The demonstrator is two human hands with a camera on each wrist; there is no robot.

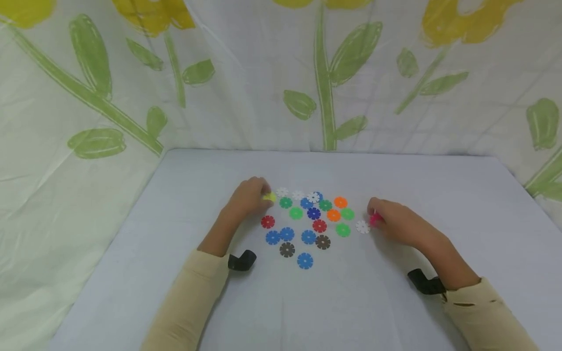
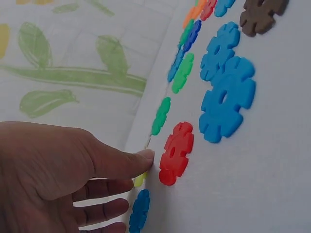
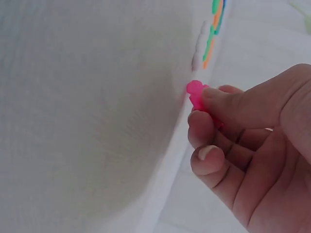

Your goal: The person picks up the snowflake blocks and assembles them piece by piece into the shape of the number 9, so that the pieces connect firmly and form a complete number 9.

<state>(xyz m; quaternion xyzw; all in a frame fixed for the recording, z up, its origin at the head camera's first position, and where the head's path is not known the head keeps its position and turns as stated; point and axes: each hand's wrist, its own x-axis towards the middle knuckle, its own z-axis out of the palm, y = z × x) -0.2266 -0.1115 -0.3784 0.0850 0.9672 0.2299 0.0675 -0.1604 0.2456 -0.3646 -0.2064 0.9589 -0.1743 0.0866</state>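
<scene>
Notched plastic snowflake discs lie spread on the white table. At the spread's far left, my left hand has its thumb and fingers at a yellow disc, pinching its edge; the thumb partly covers it in the left wrist view. Just below those fingers is a blue disc, and a red disc lies beside the thumb. On the right side, my right hand pinches a pink disc between thumb and index finger, the other fingers curled. A white disc lies just left of it.
Between the hands lie several more discs, among them green, orange, dark blue and brown ones. The nearest is a blue disc. Behind the table hangs a flower-printed curtain.
</scene>
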